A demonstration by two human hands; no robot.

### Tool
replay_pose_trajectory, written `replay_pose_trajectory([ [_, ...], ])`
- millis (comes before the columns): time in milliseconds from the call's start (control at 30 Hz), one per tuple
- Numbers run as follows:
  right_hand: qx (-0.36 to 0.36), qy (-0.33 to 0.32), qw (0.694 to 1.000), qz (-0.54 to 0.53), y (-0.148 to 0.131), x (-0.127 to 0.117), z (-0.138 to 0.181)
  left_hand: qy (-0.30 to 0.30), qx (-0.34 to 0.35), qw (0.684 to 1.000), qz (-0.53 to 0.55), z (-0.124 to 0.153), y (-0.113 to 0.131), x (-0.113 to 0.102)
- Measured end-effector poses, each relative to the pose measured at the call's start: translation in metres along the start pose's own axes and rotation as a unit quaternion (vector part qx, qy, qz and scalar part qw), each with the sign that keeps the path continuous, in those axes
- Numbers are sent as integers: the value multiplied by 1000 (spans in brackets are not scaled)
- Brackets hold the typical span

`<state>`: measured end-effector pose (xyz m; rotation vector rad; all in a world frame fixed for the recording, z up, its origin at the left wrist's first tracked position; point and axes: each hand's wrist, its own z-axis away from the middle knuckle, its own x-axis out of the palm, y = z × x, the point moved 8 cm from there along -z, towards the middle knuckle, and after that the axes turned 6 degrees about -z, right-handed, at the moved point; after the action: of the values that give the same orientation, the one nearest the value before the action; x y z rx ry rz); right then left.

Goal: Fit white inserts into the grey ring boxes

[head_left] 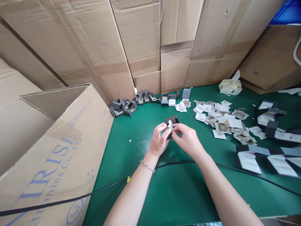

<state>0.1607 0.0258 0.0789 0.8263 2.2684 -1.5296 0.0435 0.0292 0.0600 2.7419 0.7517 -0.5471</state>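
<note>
A small dark hinged box (173, 120) with its lid up sits in the fingers of my left hand (158, 142), held above the green table. My left hand is closed around its near left side. At the mouth of the box, my right hand (188, 138) has its thumb and fingertips pinched together. Between the two hands a small pale piece (170, 126) shows; the fingers partly cover it, so I cannot make out its kind or whether the right fingers grip it. The inside of the box is mostly hidden.
A large carton (77, 138) stands at the left. Several dark boxes (124, 108) lie along the back. Pale paper and inserts (221, 119) are heaped right of centre, with open dark boxes (268, 152) beyond. A black cable (230, 167) crosses the green table (176, 194).
</note>
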Motion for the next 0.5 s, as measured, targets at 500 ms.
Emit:
replay_pose_trajectory([
  [500,22,4,999,-27,3,-1,-3,18,19,999,28,-1,5,-2],
])
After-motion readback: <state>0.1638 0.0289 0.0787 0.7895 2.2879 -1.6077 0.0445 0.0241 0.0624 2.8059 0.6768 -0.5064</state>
